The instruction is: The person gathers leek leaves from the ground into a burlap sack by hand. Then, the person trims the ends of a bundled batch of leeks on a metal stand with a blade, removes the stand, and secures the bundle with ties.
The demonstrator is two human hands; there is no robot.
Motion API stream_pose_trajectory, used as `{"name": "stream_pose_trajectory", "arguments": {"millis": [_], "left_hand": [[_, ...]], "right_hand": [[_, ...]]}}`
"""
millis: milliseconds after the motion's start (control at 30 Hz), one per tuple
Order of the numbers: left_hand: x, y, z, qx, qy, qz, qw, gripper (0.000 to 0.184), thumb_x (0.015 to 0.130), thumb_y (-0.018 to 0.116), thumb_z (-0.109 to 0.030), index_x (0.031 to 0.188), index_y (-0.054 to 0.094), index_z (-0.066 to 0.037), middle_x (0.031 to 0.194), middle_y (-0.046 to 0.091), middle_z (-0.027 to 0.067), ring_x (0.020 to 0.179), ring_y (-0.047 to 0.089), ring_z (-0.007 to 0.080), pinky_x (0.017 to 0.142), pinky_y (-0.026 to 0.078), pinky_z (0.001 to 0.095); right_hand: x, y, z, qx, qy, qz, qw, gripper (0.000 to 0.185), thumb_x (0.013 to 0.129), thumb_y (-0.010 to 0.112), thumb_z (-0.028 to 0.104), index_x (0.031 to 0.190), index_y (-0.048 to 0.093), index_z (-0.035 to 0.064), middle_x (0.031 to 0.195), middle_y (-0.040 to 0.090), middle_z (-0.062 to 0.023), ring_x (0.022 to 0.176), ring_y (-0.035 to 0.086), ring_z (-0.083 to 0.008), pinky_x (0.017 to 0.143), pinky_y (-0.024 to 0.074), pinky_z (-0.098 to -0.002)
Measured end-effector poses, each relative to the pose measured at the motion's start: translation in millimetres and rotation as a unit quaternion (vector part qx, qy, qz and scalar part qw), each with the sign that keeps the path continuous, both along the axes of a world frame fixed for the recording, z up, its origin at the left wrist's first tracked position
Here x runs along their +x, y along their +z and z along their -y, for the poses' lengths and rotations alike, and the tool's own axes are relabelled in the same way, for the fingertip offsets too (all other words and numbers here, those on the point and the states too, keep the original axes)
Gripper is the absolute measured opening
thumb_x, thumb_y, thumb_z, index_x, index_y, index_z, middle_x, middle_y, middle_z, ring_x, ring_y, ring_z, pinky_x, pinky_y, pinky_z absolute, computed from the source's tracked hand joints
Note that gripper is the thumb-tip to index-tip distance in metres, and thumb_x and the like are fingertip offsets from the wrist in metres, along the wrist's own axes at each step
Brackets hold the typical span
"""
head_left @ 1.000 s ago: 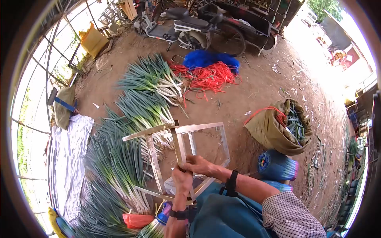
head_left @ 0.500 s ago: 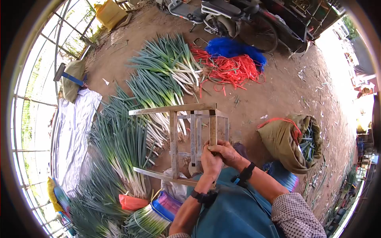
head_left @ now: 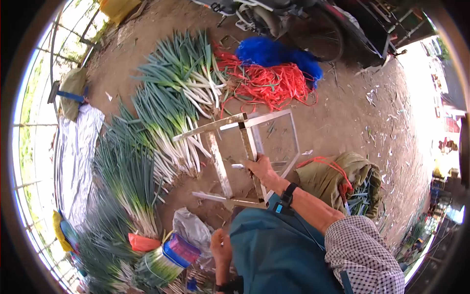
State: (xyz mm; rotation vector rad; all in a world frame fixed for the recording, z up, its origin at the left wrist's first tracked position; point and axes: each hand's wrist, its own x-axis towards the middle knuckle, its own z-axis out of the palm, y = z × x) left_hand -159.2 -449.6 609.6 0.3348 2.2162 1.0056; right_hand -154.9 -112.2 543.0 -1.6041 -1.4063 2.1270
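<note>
My right hand is wrapped around a bar of a worn metal frame, which is tilted above the dirt floor in front of me. The frame has flat bars and square-cornered legs; it looks like a stand or stool frame. My left hand is low beside my teal apron, away from the frame, with its fingers curled and nothing visible in them. Near that hand lie a crumpled pale plastic bag and a bundle of leeks with a blue and pink wrap.
Loose leeks lie in a long row on the left. Beyond them are red strapping strips and blue netting. An olive sack stands at my right. A motorbike is parked at the back; a white sheet lies far left.
My left hand has let go of the metal frame and dropped toward my left side. The frame, now held by my right hand alone, has turned and tilted. My view has shifted.
</note>
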Motion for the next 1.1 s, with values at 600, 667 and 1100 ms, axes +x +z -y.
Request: {"name": "stream_pose_trajectory", "arguments": {"millis": [600,667,1100], "left_hand": [[72,-124,40,0.161,0.382,0.464,0.783,0.042,0.093,0.063,-0.031,0.116,0.058,0.003,0.088,0.058,0.0057,0.076,0.056,0.0142,0.072,0.048,0.0276],[83,-174,56,0.297,0.408,0.496,0.706,0.042,0.094,0.063,-0.036,0.113,0.058,0.002,0.087,0.056,0.006,0.079,0.054,0.016,0.075,0.048,0.0313],[68,-190,-118,0.404,0.635,0.349,0.558,0.021,0.093,0.066,-0.024,0.101,0.06,-0.006,0.103,0.062,0.0072,0.098,0.054,0.0206,0.098,0.042,0.0429]], "right_hand": [[12,-11,-88,-0.003,0.196,0.043,0.98,0.031,0.076,0.076,0.022,0.089,0.061,-0.0027,0.064,0.056,-0.0031,0.049,0.052,-0.0112,0.042,0.0419,-0.0268],[9,-12,-85,-0.026,0.205,0.025,0.978,0.03,0.077,0.076,0.02,0.09,0.062,-0.0031,0.064,0.056,-0.0028,0.05,0.052,-0.0107,0.042,0.042,-0.0262],[17,-101,-232,-0.009,0.261,-0.015,0.965,0.029,0.081,0.071,0.025,0.091,0.061,0.0002,0.071,0.06,-0.0042,0.053,0.056,-0.0115,0.045,0.0472,-0.0259]]}}
